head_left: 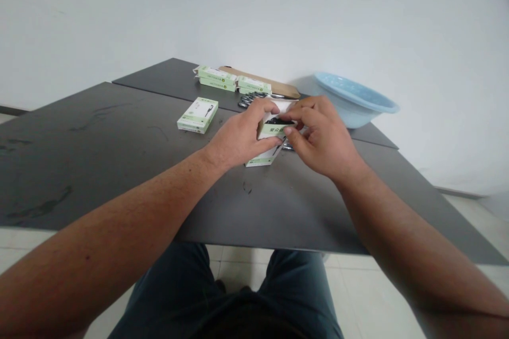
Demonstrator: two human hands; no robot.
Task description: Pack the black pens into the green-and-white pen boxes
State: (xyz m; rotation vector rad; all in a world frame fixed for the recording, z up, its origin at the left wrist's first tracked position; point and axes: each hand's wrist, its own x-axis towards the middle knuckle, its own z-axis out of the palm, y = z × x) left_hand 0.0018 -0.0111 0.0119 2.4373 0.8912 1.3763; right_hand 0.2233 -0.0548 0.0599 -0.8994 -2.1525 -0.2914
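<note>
A small white-and-green cardboard box (275,130) stands tilted above the table with its top open and dark contents showing inside. My left hand (240,135) is closed around it from the left, thumb on the near side and fingers at the far rim. At the right of the opening, my right hand (320,132) is closed with its thumb and fingers at the rim; its fingertips partly cover the mouth. Behind my left hand lie several shiny black-and-silver slender items (249,98), whose kind I cannot make out. Another such box (198,115) lies flat to the left.
Stacked green-and-white boxes (217,78) and further ones (254,86) sit at the back, before a flat brown cardboard piece (274,83) by the wall. A light blue basin (353,100) stands at the back right. The dark table (119,153) has a near edge above my knees.
</note>
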